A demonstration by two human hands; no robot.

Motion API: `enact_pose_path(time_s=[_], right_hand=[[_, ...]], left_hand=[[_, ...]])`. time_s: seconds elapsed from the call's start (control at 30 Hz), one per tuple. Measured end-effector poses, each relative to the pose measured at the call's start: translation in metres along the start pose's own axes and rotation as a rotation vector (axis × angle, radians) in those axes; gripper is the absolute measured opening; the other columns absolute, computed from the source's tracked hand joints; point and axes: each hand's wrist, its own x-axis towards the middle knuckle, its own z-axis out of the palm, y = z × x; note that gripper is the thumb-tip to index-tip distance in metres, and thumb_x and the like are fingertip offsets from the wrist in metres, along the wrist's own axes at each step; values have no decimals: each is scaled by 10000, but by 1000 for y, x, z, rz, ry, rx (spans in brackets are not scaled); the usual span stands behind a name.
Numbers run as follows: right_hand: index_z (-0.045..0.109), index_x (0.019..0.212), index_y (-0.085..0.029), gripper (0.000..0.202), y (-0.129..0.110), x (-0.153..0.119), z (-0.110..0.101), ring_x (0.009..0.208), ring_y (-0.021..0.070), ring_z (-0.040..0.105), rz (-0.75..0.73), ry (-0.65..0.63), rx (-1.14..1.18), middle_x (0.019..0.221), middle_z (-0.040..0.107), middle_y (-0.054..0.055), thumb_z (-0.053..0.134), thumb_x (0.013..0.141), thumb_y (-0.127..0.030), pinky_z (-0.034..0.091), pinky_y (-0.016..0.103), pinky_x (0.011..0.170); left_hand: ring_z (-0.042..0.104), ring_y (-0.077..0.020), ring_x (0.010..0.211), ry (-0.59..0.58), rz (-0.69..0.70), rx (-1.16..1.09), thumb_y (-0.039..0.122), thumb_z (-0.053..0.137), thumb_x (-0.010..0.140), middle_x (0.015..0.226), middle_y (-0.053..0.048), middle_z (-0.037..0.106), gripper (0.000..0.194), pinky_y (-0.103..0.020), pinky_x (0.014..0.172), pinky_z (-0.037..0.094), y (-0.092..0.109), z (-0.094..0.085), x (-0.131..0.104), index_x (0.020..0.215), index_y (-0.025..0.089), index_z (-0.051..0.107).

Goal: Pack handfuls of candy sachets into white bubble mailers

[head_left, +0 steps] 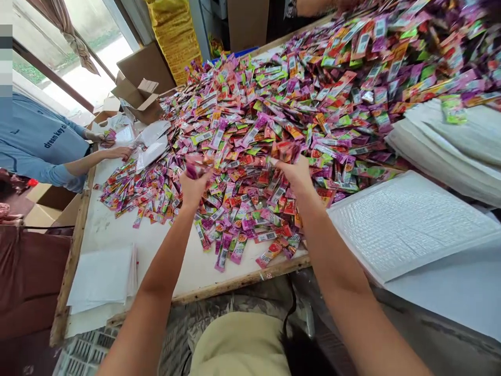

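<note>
A big heap of small, colourful printed sachets, mostly purple, red, orange and green, covers much of the white table. Over its near left part, my left hand is closed around some purple and red sachets. To the right, my right hand grips a bunch of red and purple sachets. Both arms reach forward, the hands apart from each other. Loose sachets lie near the table's front edge, below and between the hands.
Bubble mailers are stacked at right, white sheets or bags at the front left corner. At far left a person in a blue shirt handles sachets beside open cardboard boxes. Another person's arm shows at the back. A yellow sack stands behind.
</note>
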Motion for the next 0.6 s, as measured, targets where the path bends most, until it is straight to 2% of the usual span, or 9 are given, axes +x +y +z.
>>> enact_pose_path(time_s=[0.07,0.17,0.23,0.3,0.37,0.47,0.53,0.6], right_hand=[[633,894,-192,390,-2,-15,-10,897,240,646,18,-2,148,914,688,35,760,578,-382,522,412,865],[599,883,-208,357,-4,-33,-21,844,237,650,70,-18,253,834,667,21,734,602,-383,537,424,820],[582,874,-209,370,-7,-36,-23,809,227,637,32,-49,194,808,651,11,741,592,-388,537,421,807],[574,852,-207,353,-14,-30,-19,802,220,619,-88,-89,-5,806,642,10,750,589,-364,527,415,816],[572,822,-202,258,-27,-14,-10,831,232,607,-243,-129,-285,814,642,28,715,634,-306,512,419,836],[587,845,-187,161,-50,20,12,955,281,591,-470,-173,-677,923,655,84,636,693,-203,480,455,888],[600,914,-171,210,-59,46,29,1073,318,555,-602,-243,-831,1084,647,116,626,706,-161,446,500,938],[605,928,-156,200,-59,68,46,1136,345,520,-682,-338,-887,1167,628,128,631,730,-158,408,556,970]], left_hand=[[671,-186,809,65,-96,-213,316,806,600,770,-11,679,267,-292,760,549,3,-16,-5,735,178,622],[680,-165,725,101,-322,-459,294,822,551,767,1,684,309,-299,714,589,4,-38,-10,758,181,622],[663,-144,636,55,-420,-539,301,837,531,713,6,669,323,-295,676,607,3,-49,-9,743,171,630],[651,-140,593,6,-451,-546,313,841,528,668,1,656,316,-296,651,613,1,-55,-3,715,161,637],[661,-164,609,-1,-450,-483,306,834,523,648,-12,653,299,-308,635,610,0,-56,8,688,160,633],[692,-210,754,48,-295,-280,237,831,492,733,-22,695,324,-324,698,597,-2,-48,28,746,168,642],[689,-230,818,64,-192,-45,207,837,482,769,-28,704,343,-330,735,575,-3,-40,38,762,166,642],[677,-244,804,47,-164,210,211,842,497,733,-36,689,316,-333,723,546,-5,-30,38,726,161,631]])
